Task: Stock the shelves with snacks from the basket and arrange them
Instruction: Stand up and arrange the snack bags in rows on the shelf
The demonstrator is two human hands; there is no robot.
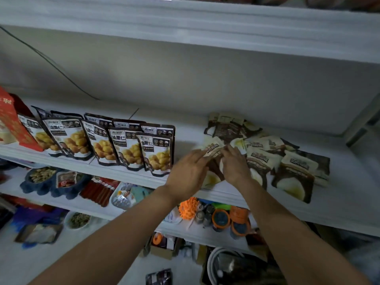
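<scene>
**Both hands on one brown-and-cream packet, white shelf**

Head view. I am watching both hands reaching onto the white shelf. The left hand is lying with fingers straight, its fingertips touching the left edge of a brown-and-cream snack packet. The right hand is pressing on the same packet from the right, fingers nearly straight and not curled round it. The packet is lying near the shelf's front, at the left edge of a loose pile of like packets, which are sprawling flat and overlapping. Well apart to the left, chestnut pouches are standing in overlapping rows, with a red box just beside their left end. The shelf below is carrying red sausages and orange-lidded jars.
</scene>
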